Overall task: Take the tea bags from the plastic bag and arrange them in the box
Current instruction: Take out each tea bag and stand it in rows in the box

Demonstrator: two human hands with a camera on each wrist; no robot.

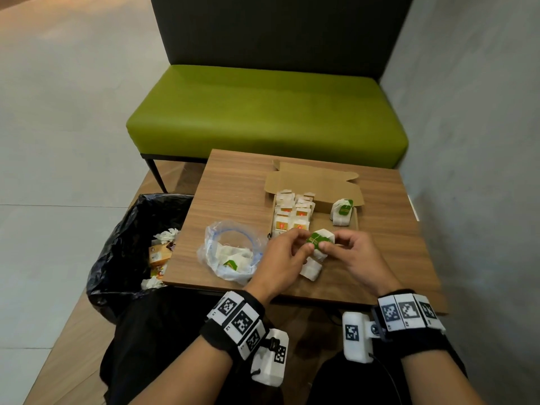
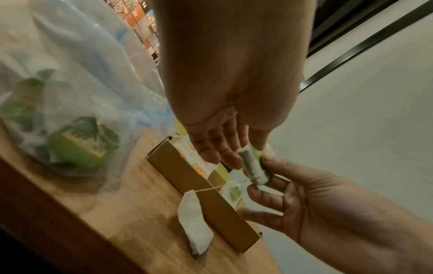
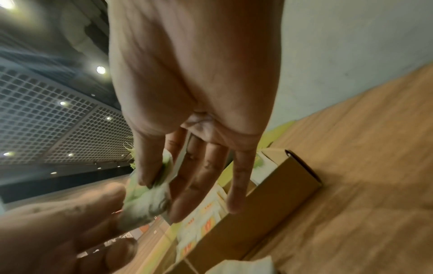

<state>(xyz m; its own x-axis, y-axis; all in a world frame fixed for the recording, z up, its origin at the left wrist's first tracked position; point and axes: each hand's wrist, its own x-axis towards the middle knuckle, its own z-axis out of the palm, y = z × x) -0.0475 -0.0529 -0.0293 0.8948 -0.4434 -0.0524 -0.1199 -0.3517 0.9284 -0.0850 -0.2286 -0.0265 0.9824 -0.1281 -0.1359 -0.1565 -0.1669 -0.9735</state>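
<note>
Wood-grain table (image 1: 233,182) in a corner, with a green bench (image 1: 263,112) behind it and a black bin bag (image 1: 122,247) at its left edge. On the table sit the open cardboard box (image 1: 318,185) and, just left of it, the clear plastic bag (image 1: 230,252).

Both hands meet just in front of the box. The left hand (image 1: 285,258) and the right hand (image 1: 355,255) each pinch one green-tagged tea bag (image 1: 320,241) between thumb and fingertips, the remaining fingers loosely spread. A second tea bag (image 1: 311,268) hangs below on a string and rests on the table.

My reading: the step in hand is separating two tea bags tangled by their strings, before either goes into the box. The next move likely calls for freeing the string without tearing the paper, then setting the bag beside the lone green-tagged one (image 1: 342,213) on the right of the box — the left side is already packed with orange-tagged bags (image 1: 292,214).

The head view alone gives the whole layout — box contents, plastic bag, bin. The left wrist view shows the thin string (image 2: 211,189) running from the pinched bag to the hanging one, and more green-tagged bags inside the plastic bag, so the job is not finished. The right wrist view shows the thumb pressing the bag's green tag, though blurred.
</note>
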